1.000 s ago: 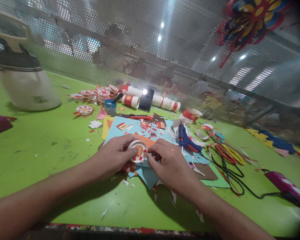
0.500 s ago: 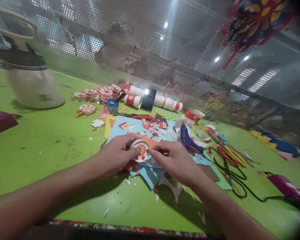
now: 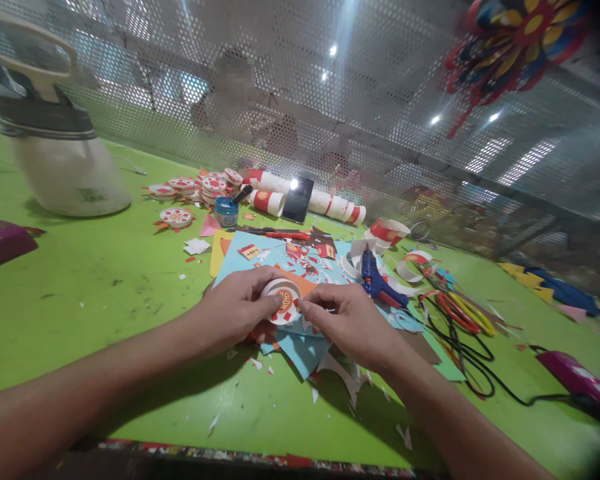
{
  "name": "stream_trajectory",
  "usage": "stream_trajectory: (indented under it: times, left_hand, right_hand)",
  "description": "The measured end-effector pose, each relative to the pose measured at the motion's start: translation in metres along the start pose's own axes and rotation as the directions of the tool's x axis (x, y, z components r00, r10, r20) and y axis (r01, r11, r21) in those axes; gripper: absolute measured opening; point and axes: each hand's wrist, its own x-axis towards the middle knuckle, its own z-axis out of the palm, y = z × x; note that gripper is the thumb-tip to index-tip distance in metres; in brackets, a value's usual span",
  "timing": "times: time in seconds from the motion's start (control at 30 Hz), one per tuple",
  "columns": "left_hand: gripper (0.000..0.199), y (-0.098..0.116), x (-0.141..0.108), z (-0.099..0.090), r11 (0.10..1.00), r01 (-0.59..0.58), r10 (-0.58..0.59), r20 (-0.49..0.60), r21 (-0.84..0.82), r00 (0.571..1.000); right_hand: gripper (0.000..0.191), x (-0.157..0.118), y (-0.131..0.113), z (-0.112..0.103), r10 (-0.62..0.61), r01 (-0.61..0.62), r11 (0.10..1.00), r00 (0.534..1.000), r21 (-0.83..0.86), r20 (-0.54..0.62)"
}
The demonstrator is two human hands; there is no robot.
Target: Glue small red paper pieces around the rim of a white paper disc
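Note:
My left hand [image 3: 247, 300] is closed around a short white paper cup base [image 3: 283, 312], its thumb lying across the front. The round face carries an orange-and-red printed label and several small red pieces along its lower edge. At the right rim, my right hand [image 3: 337, 313] pinches thumb and forefinger together, touching the edge beside a red piece. Whether a scrap sits between those fingertips is hidden. Below the hands lie blue paper sheets [image 3: 305, 353] and an orange sheet [image 3: 300, 285]. A blue glue gun [image 3: 377, 280] rests right of the right hand.
Finished-looking white-and-red discs [image 3: 213, 183] are piled at the back left, near a blue jar [image 3: 226, 212]. Stacked paper cups [image 3: 325, 202] and a phone [image 3: 298, 200] lie behind. Cables [image 3: 460, 333] cover the right side; a large spray bottle [image 3: 65, 167] stands left. Someone sits beyond the mesh.
Almost nothing differs. Both hands keep their hold at the cup base, and the view has shifted very slightly.

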Motion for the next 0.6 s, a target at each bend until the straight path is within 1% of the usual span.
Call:
stream_trajectory:
  times: [0.17, 0.47, 0.6]
  left_hand:
    - [0.026, -0.0012, 0.0013, 0.0002, 1.000, -0.016, 0.017, 0.020, -0.013, 1.000]
    - [0.023, -0.0010, 0.0006, -0.0005, 0.999, -0.010, 0.012, 0.043, -0.038, 0.999]
    - [0.023, 0.0001, -0.0007, 0.0006, 1.000, -0.006, 0.007, 0.032, -0.029, 0.999]
  right_hand:
    - [0.026, 0.0002, 0.0010, 0.0001, -0.025, 0.025, 1.000, 1.000, -0.001, 0.012]
    - [0.029, -0.0017, 0.0002, -0.0011, -0.018, 0.020, 0.999, 0.999, -0.037, 0.042]
    - [0.029, -0.0014, 0.0011, -0.0013, -0.019, 0.021, 0.999, 0.999, -0.046, 0.044]
